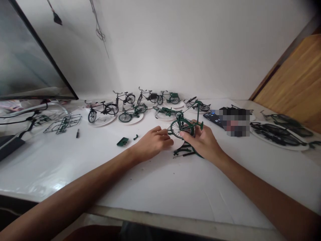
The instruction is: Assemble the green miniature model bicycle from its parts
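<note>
Head view records the right hand (204, 142) gripping a green model bicycle frame (198, 113) by its wheel (182, 128), above the white table (150, 187). Left-hand fingers (168, 143) curl nearby (grasp unconfirmed); steadying the frame, not the spokes, is advisable.

The table (120, 180) is white, the small tray (122, 142) green, the screwdriver (77, 133) black.

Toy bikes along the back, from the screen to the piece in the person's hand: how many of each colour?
Black bikes: 3
Green bikes: 3
Total: 6
One partly hidden behind the held green bike part is left out, its colour being unclear.
</note>
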Tool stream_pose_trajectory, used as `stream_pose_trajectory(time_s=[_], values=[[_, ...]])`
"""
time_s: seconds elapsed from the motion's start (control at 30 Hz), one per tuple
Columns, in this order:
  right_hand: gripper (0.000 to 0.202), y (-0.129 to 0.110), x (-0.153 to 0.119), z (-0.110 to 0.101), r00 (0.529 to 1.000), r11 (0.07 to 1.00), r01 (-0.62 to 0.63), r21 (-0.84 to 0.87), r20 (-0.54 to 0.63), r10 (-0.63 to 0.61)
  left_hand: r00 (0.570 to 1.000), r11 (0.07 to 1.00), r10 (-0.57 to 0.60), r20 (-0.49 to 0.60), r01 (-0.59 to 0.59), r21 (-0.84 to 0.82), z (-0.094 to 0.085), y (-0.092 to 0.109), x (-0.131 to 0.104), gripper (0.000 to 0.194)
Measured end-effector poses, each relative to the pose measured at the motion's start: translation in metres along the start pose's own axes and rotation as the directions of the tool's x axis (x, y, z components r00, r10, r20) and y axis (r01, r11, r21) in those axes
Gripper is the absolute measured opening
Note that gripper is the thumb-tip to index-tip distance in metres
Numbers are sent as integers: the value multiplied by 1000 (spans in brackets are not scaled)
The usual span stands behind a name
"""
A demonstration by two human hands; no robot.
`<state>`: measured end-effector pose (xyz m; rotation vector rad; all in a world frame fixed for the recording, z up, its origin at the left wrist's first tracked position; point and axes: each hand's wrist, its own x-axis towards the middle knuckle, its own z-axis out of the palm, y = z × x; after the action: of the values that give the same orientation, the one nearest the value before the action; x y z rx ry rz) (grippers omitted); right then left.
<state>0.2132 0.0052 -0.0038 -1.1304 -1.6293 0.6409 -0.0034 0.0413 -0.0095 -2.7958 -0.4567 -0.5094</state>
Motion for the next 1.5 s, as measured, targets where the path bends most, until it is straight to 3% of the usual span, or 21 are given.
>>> stream_pose_trajectory(time_s=[0.1,0.2,0.3,0.37,0.43,0.93,1.23,1.5], values=[[24,1,-2,-1,1000,999,19,-35,14,-18,1000,998,-22,-8,21,-63,1,0,0,18],[22,1,-4,-4,998,990,67,-127,-8,-69,982,944,-186,-26,171,-282,-1,3,0,8],[19,-1,-5,-5,995,976,91,-198,-10,-95,895,757,-439,-76,323,-569,-8,11,0,8],[17,-3,-6,-4,995,972,98,-214,12,-97,823,643,-556,-118,335,-689,-13,17,2,17],[16,-5,-6,-1,995,971,99,-217,33,-94,780,591,-608,-149,319,-741,-17,22,4,23],[15,-12,-10,4,996,974,84,-212,49,-75,730,546,-660,-178,303,-781,-15,26,9,22],[15,-11,-12,5,991,960,131,-249,55,-121,726,523,-668,-166,299,-798,-16,25,8,22],[21,-10,-13,4,982,944,183,-273,96,-163,700,344,-713,-38,302,-889,-15,23,9,22]])
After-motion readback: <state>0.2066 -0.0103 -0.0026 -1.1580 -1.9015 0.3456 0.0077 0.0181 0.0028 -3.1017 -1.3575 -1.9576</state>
